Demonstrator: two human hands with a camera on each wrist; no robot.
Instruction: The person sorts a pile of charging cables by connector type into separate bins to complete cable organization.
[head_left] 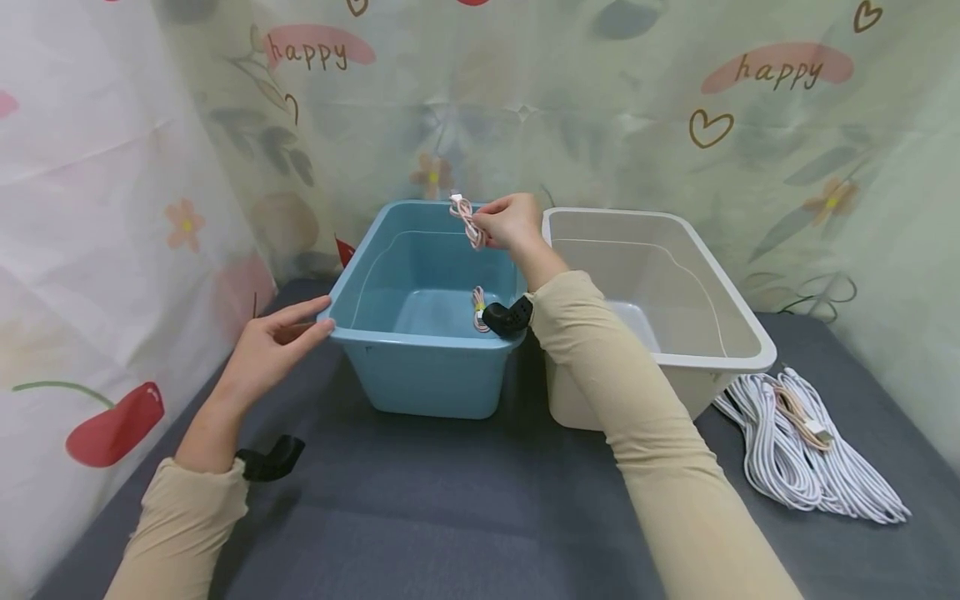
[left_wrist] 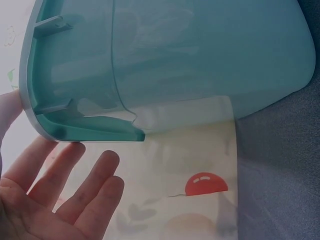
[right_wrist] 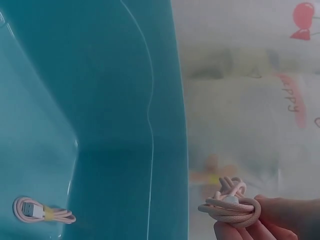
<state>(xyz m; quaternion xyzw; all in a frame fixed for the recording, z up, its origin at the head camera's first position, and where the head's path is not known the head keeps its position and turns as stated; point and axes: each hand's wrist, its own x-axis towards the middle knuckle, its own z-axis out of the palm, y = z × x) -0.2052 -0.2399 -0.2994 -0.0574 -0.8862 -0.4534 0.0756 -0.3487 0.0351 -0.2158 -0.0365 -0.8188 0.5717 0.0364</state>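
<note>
My right hand (head_left: pixel 513 221) pinches a coiled pink-and-white USB cable (head_left: pixel 467 220) above the far right part of the blue bin (head_left: pixel 427 340). In the right wrist view the held cable (right_wrist: pixel 232 207) shows as a bundle of loops at the fingertips. A second coiled pink cable (right_wrist: pixel 45 210), with a yellow band and a USB plug, lies on the bin's floor. My left hand (head_left: pixel 262 350) touches the bin's left rim with thumb and fingertips. Seen from the left wrist, its fingers (left_wrist: pixel 100 180) are spread and fairly straight beside the rim.
A beige bin (head_left: pixel 720 363) stands right of the blue one, partly hidden by my right forearm. Beside it on the dark cloth-covered table (head_left: pixel 450 500) lies a big bundle of white cable (head_left: pixel 787 458) with a tan cable (head_left: pixel 806 421) on top. Patterned curtains (head_left: pixel 525 108) surround the table.
</note>
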